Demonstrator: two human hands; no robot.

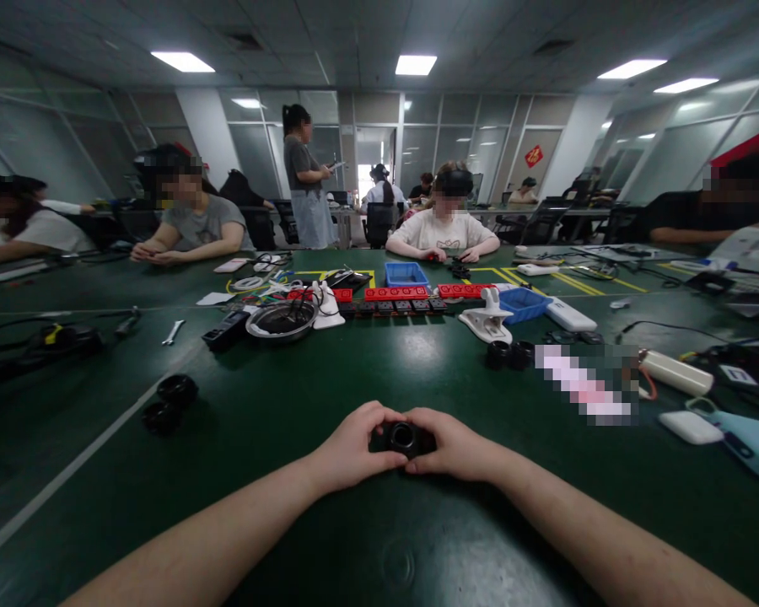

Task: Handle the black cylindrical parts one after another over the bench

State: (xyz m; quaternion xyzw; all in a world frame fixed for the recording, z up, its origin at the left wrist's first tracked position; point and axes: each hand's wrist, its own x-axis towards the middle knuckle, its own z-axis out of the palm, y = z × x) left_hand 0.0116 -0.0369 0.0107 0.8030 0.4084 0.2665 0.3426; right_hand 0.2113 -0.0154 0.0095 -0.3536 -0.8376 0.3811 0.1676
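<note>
Both of my hands meet around a black round fitting with a hole in its middle (pixel 403 436), low over the green table. My left hand (pixel 357 443) curls its fingers and thumb about the left side of it. On the other side, my right hand (pixel 452 443) grips it, partly hiding a dark portion there. Its underside cannot be seen. Two similar black fittings (pixel 177 389) sit close together on the left of the table. Another pair of black fittings (pixel 498 354) stands further off to the right.
Red power strips (pixel 396 293) cross the middle of the green table (pixel 278 405). Nearby are a metal bowl (pixel 282 320), a white clamp (pixel 486 320), blue trays (pixel 406 274) and a wrench (pixel 173 332). Cables and a white cylinder (pixel 676 373) lie right. Co-workers sit around.
</note>
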